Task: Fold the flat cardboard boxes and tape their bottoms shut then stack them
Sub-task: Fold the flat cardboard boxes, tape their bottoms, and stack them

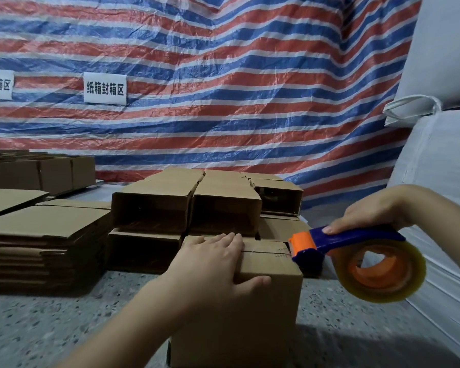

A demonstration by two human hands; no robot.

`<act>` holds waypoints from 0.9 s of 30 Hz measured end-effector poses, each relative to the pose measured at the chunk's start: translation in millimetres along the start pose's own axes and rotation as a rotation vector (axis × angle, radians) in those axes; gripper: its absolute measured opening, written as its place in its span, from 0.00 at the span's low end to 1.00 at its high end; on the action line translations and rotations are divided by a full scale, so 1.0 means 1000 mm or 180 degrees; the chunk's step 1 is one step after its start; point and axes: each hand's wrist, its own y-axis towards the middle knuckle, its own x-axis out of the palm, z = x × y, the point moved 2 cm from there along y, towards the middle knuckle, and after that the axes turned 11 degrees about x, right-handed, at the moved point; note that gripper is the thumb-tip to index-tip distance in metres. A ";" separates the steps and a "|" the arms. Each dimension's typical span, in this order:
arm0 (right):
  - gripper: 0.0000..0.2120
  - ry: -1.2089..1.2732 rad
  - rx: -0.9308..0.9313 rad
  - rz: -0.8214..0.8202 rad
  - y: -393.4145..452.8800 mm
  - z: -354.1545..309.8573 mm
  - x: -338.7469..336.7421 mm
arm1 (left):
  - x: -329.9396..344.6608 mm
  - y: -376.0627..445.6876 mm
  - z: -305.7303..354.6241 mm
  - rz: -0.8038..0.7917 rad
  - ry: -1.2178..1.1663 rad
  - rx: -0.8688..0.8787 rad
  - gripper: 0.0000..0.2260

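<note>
A folded brown cardboard box [250, 301] is seen standing on the speckled floor [51, 322], closed flaps uppermost with the centre seam running toward its right edge. The left hand [213, 264] is laid flat and spread on the top, thumb down the near face; the right hand [375, 208] is clenched around a blue-orange tape dispenser [356, 251], whose head is held at the box's upper right edge. Stacked folded boxes [186, 205] are crowded just behind, flat blanks [40, 243] to the left, and white sacks [446, 235] to the right.
</note>
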 end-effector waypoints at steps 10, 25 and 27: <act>0.43 0.0041 -0.0032 0.0015 0.014 0.008 0.002 | 0.001 0.038 0.045 0.0007 -0.0217 0.0592 0.37; 0.28 -0.1760 0.0588 0.0853 0.013 -0.017 0.028 | 0.008 0.039 0.043 0.0263 -0.0163 0.0674 0.32; 0.27 -0.1946 0.0697 0.0947 0.033 -0.011 0.058 | 0.007 0.037 0.043 0.0331 -0.0148 0.0723 0.30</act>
